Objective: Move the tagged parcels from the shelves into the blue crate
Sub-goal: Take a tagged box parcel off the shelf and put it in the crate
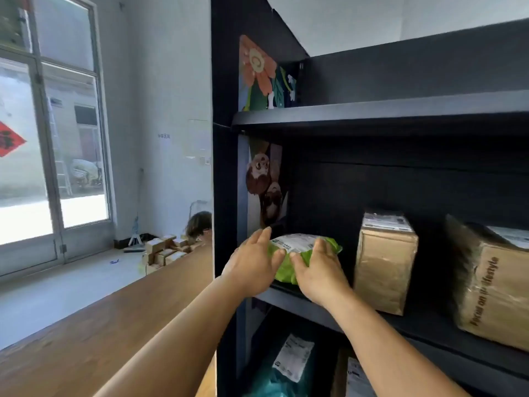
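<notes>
Both arms stretched out to the middle board of a dark shelf unit (372, 113). Left hand (252, 265) and right hand (317, 270) clasped on a green soft parcel (303, 253) with a white label on top, fingers curled over its near edge, one hand on each side. Parcel at the front left corner of the middle shelf, whether lifted or resting on the board unclear. Further right on the same shelf, a tall brown box (385, 262) and, apart from it, a taped carton (492, 285), each labelled on top. On the shelf below, a teal bag (283, 365) with a white label. To the left, a wooden counter (100, 333); beyond it, small cartons (164, 249) piled on the floor near a glass door (51, 138)
</notes>
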